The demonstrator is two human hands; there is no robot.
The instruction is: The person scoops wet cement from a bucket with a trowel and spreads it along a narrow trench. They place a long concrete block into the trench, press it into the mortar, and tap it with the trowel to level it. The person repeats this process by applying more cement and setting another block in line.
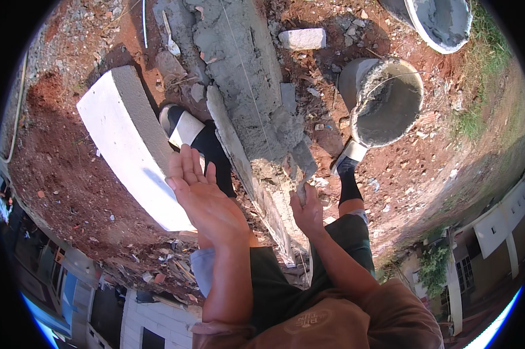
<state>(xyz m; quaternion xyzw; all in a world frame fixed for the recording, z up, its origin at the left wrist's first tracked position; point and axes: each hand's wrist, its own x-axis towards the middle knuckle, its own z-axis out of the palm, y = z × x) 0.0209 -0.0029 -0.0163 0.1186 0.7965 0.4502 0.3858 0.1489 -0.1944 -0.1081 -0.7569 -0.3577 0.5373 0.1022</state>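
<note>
At frame centre we apparently spread mortar (230, 87), right hand (309, 213) curled round trowel (303, 158), left hand (207, 200) extended flat, empty; levelling seems due next

We look steeply down through a wide fisheye on the person's head, with the brown shirt (361, 326) nearest us at the lower edge, the left hand (207, 200) and right hand (310, 214) near mid-frame and the mortar-topped wall (230, 93) running away toward the top; houses (483, 256) bend around the lower rim.
</note>
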